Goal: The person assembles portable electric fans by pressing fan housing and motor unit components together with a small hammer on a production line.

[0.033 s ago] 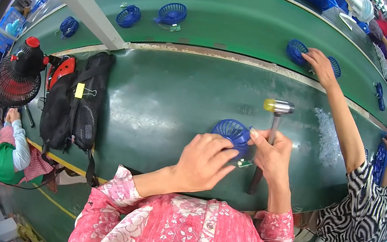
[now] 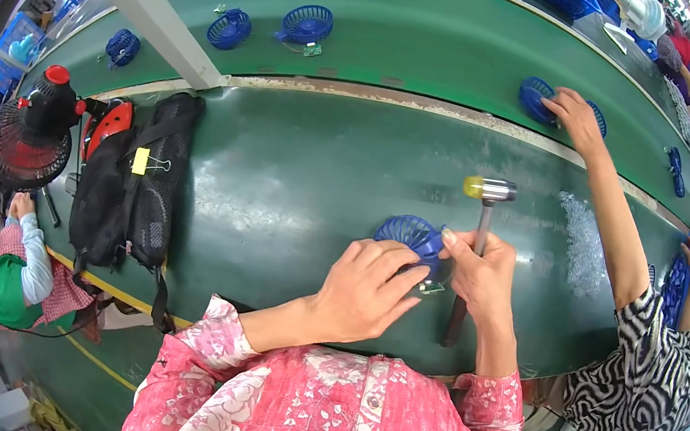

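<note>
The shell (image 2: 410,230), blue and slatted, sits on the green bench (image 2: 305,183) in front of the person, between both hands. The left hand (image 2: 365,293) lies over its near left side, fingers bent and a little apart; whether they clamp it or only steady it, I cannot tell. The right hand (image 2: 482,274) has thumb and forefinger together at the shell's right edge, apparently pinching it, while the other fingers seem curled around the hammer (image 2: 484,222), its head beyond the hand and its handle end toward the person. A small green board (image 2: 433,289) shows just beside the left fingertips, at the near side of the shell. To work well here, the left hand would best brace the shell flat against the bench, leaving the right fingertips free for fine positioning. The hammer's handle needs to be kept clear of the board, and pressure is better put on the shell's solid edge than on its slats, which look thin.
</note>
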The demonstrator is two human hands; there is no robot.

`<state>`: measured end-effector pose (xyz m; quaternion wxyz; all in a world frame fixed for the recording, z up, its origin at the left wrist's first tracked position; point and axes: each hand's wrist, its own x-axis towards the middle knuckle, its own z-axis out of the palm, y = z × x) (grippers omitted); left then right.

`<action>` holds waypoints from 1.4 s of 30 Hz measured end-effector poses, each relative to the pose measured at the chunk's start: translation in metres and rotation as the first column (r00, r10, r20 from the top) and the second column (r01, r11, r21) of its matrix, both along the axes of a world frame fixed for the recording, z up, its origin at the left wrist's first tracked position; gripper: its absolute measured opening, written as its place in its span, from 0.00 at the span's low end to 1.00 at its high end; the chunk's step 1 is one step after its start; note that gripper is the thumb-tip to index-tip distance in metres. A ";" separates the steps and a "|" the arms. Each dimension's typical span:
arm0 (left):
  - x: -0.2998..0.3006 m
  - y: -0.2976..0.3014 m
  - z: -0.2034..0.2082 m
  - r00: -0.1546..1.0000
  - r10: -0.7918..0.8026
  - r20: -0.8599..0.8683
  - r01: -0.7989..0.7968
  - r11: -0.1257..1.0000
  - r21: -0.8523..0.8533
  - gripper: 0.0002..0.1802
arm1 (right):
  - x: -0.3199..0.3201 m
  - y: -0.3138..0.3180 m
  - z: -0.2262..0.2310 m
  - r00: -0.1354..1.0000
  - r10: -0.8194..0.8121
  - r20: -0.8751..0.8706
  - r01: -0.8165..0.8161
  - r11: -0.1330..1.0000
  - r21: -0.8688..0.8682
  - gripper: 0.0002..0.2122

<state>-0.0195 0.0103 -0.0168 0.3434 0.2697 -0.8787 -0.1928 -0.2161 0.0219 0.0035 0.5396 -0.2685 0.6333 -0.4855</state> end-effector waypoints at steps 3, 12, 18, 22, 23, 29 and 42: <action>-0.007 -0.001 -0.015 0.996 0.037 0.077 -0.032 0.998 -0.059 0.24 | -0.012 0.000 -0.026 0.924 0.108 -0.366 -0.107 0.994 0.023 0.13; -0.007 0.000 -0.022 0.987 0.047 0.155 -0.031 0.994 -0.101 0.21 | -0.022 0.034 -0.007 0.794 0.052 -0.605 -0.073 0.997 -0.010 0.18; -0.013 -0.002 -0.019 0.989 0.043 0.141 -0.030 0.996 -0.089 0.21 | -0.006 0.066 0.002 0.383 -0.117 -0.916 -0.316 0.916 -0.249 0.13; -0.010 -0.003 -0.013 0.981 0.045 0.188 -0.031 0.996 -0.080 0.21 | -0.026 0.064 -0.026 0.689 0.151 -0.709 -0.198 0.980 0.016 0.10; -0.007 -0.002 -0.010 0.980 0.045 0.191 -0.031 0.997 -0.075 0.20 | -0.040 0.064 -0.030 0.682 0.096 -0.725 -0.131 0.991 0.008 0.11; 0.000 -0.001 0.000 0.989 -0.006 0.146 0.002 1.000 0.028 0.18 | -0.139 0.070 -0.042 0.549 -0.188 -0.814 0.324 0.946 0.001 0.14; 0.001 0.002 0.000 0.995 0.087 0.040 -0.089 0.993 0.078 0.18 | -0.190 0.043 -0.052 0.137 -0.056 -0.989 0.301 0.954 -0.012 0.12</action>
